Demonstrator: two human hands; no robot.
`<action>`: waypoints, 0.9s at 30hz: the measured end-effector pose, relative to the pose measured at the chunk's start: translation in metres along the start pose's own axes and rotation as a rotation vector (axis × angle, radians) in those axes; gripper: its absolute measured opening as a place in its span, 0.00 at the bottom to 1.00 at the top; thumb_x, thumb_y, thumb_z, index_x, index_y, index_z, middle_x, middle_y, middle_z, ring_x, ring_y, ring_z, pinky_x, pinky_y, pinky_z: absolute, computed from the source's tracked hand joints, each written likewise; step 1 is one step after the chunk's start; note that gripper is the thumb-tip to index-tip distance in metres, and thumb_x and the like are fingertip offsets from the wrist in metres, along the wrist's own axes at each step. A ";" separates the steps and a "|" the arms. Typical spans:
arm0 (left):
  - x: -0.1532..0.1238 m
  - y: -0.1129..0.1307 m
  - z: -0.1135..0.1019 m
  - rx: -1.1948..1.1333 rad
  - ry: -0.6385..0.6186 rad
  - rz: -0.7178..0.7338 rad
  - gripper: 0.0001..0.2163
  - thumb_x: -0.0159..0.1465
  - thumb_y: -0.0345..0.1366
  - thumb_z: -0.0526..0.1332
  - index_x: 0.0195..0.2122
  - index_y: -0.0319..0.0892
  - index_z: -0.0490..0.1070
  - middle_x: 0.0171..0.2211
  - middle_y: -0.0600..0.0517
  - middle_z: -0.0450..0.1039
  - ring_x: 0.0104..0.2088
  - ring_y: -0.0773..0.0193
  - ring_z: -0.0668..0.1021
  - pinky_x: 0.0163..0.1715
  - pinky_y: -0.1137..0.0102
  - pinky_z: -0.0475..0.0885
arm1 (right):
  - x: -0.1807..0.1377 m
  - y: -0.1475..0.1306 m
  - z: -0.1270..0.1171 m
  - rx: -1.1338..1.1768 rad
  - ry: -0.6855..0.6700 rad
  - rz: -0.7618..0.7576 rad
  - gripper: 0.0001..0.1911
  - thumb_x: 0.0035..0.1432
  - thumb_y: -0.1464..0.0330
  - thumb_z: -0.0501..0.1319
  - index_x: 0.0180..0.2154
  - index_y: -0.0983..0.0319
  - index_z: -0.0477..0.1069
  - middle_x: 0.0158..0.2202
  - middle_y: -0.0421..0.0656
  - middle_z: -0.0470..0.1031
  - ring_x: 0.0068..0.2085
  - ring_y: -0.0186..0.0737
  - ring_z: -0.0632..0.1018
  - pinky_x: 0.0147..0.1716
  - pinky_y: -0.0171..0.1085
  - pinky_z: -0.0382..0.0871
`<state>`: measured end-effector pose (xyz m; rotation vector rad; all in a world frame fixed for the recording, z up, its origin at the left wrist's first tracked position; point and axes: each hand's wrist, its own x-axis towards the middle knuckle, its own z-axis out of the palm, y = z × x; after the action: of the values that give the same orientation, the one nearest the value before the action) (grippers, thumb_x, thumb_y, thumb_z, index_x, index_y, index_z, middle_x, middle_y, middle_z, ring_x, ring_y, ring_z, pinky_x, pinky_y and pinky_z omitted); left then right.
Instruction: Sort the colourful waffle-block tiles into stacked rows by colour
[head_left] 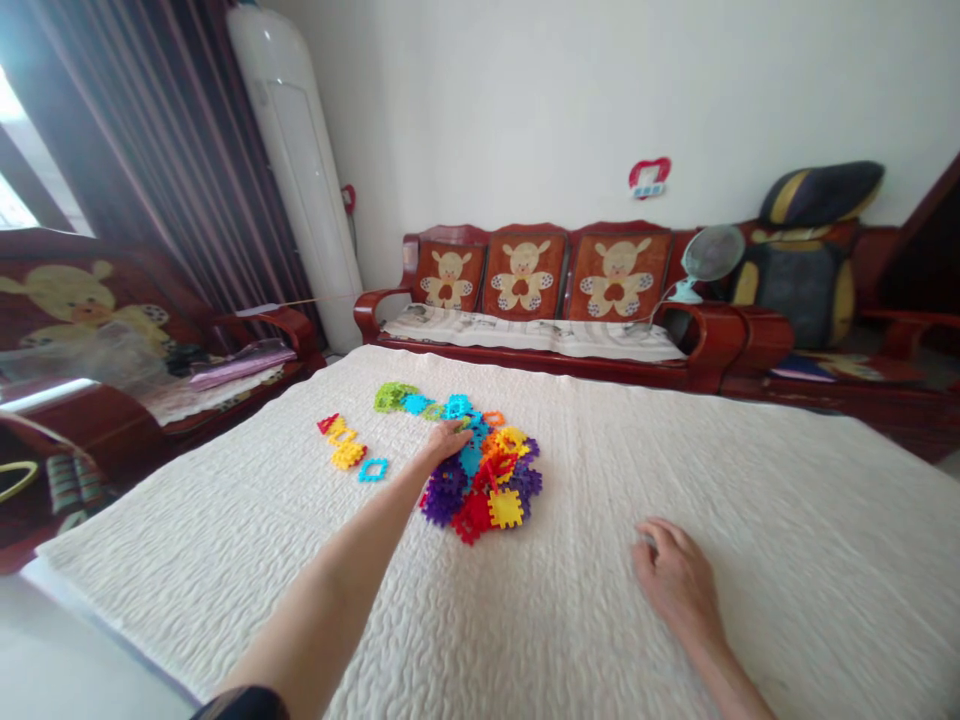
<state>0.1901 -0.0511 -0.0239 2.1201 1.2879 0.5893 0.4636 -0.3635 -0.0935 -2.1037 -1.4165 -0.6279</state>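
A heap of plastic interlocking square tiles with notched edges, in purple, red, yellow, orange and blue, lies on the cream quilted cover. My left hand (450, 440) reaches over the heap's left side, its fingers stretched out and touching the blue tiles (471, 458). Purple tiles (446, 492) lie just below that hand, and a yellow tile (506, 508) faces up at the near edge. To the right, apart from the heap, my right hand (679, 575) is low over the cover, fingers loosely bent with a gap at the thumb, nothing visible in it.
Green tiles (394, 396) are grouped behind the heap. Joined yellow tiles (347, 453) and a blue frame tile (373, 470) lie to the left. A wooden sofa (697, 345) with bear cushions stands beyond the quilted cover (585, 620), with a small fan (712, 253) at its right.
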 end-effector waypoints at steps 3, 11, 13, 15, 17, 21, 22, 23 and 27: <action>-0.001 0.013 0.004 0.067 0.016 0.040 0.14 0.57 0.36 0.60 0.43 0.40 0.77 0.40 0.45 0.78 0.43 0.53 0.77 0.47 0.62 0.70 | 0.000 0.000 0.000 0.011 0.008 0.008 0.15 0.54 0.69 0.50 0.36 0.66 0.74 0.40 0.52 0.77 0.42 0.46 0.76 0.44 0.44 0.69; -0.012 0.034 -0.008 0.079 0.074 0.168 0.18 0.59 0.39 0.60 0.50 0.43 0.74 0.46 0.43 0.77 0.43 0.56 0.78 0.46 0.66 0.71 | 0.001 0.007 0.004 0.024 -0.057 0.039 0.18 0.52 0.64 0.48 0.36 0.64 0.74 0.41 0.51 0.77 0.43 0.50 0.77 0.46 0.46 0.69; -0.010 0.024 -0.025 0.065 0.112 0.161 0.18 0.60 0.41 0.60 0.51 0.44 0.74 0.45 0.45 0.78 0.42 0.59 0.78 0.45 0.68 0.71 | 0.002 0.008 0.003 0.025 -0.076 0.046 0.19 0.52 0.63 0.48 0.36 0.63 0.73 0.40 0.51 0.77 0.43 0.51 0.77 0.46 0.47 0.69; -0.006 0.004 -0.050 0.066 0.177 0.117 0.19 0.61 0.42 0.59 0.52 0.44 0.73 0.47 0.45 0.77 0.46 0.58 0.77 0.48 0.68 0.70 | 0.002 0.009 0.002 0.023 -0.097 0.057 0.19 0.52 0.63 0.48 0.36 0.63 0.73 0.40 0.52 0.77 0.41 0.52 0.78 0.44 0.47 0.70; -0.001 -0.026 -0.078 0.083 0.247 0.025 0.19 0.62 0.41 0.58 0.53 0.42 0.73 0.49 0.44 0.76 0.49 0.55 0.76 0.51 0.65 0.69 | 0.003 0.010 0.002 0.027 -0.119 0.066 0.19 0.51 0.62 0.48 0.36 0.63 0.73 0.40 0.52 0.77 0.41 0.52 0.78 0.43 0.48 0.70; 0.004 -0.099 -0.130 0.152 0.377 -0.207 0.21 0.62 0.39 0.56 0.56 0.40 0.69 0.55 0.41 0.71 0.55 0.50 0.72 0.56 0.60 0.65 | 0.004 0.015 0.005 0.060 -0.122 0.084 0.17 0.49 0.60 0.49 0.34 0.60 0.72 0.39 0.50 0.78 0.41 0.54 0.78 0.43 0.49 0.70; 0.004 -0.116 -0.141 0.171 0.400 -0.255 0.22 0.62 0.39 0.57 0.57 0.39 0.67 0.57 0.41 0.68 0.58 0.50 0.69 0.57 0.60 0.63 | 0.004 0.017 0.006 0.067 -0.117 0.087 0.17 0.49 0.60 0.49 0.34 0.59 0.72 0.38 0.50 0.78 0.41 0.54 0.78 0.43 0.49 0.70; 0.004 -0.133 -0.150 0.188 0.420 -0.298 0.23 0.61 0.39 0.57 0.57 0.38 0.66 0.59 0.39 0.65 0.60 0.49 0.67 0.58 0.60 0.61 | 0.004 0.017 0.007 0.072 -0.114 0.090 0.16 0.48 0.59 0.50 0.33 0.59 0.72 0.37 0.50 0.78 0.40 0.55 0.78 0.42 0.49 0.70; 0.004 -0.183 -0.173 0.221 0.417 -0.418 0.28 0.57 0.43 0.62 0.58 0.38 0.64 0.60 0.35 0.62 0.60 0.45 0.66 0.56 0.57 0.62 | 0.004 0.017 0.006 0.066 -0.109 0.101 0.16 0.47 0.60 0.50 0.33 0.59 0.72 0.36 0.50 0.78 0.40 0.54 0.78 0.43 0.49 0.70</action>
<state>-0.0349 0.0622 -0.0213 1.8610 2.0451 0.7540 0.4812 -0.3621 -0.0977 -2.1697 -1.3591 -0.4272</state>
